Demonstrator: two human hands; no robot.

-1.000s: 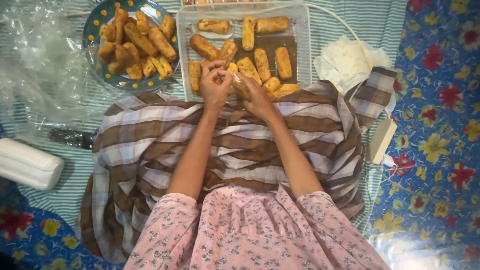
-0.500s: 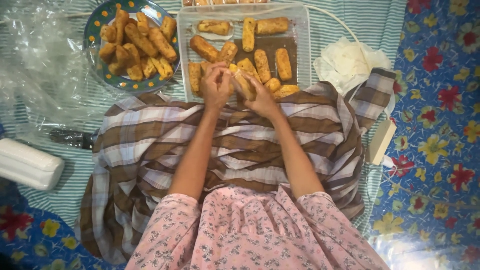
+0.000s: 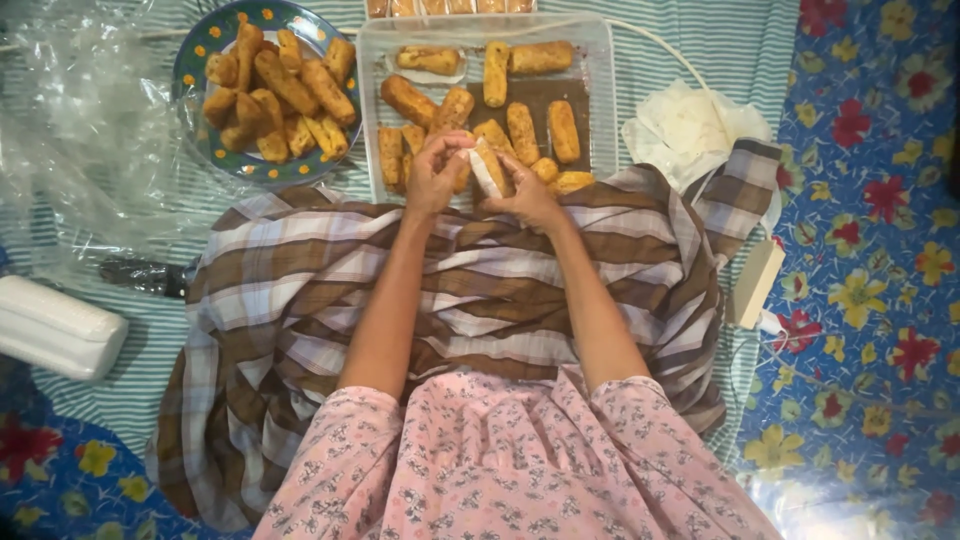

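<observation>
Both hands have stayed together at the near edge of the tray since a second ago, the fingers only shifting round the roll they share. Largest is the brown checked cloth (image 3: 450, 300) over the lap, on a striped mat (image 3: 720, 60) with flowered floor covering (image 3: 870, 250) to the right. At the far side lies the clear rectangular tray (image 3: 600, 90) of fried rolls, with a blue patterned plate (image 3: 200, 60) of more rolls to its left. The left hand (image 3: 435, 170) and right hand (image 3: 525, 195) each curl closed on one pale, partly wrapped roll (image 3: 488, 165), held just above the tray's near edge.
</observation>
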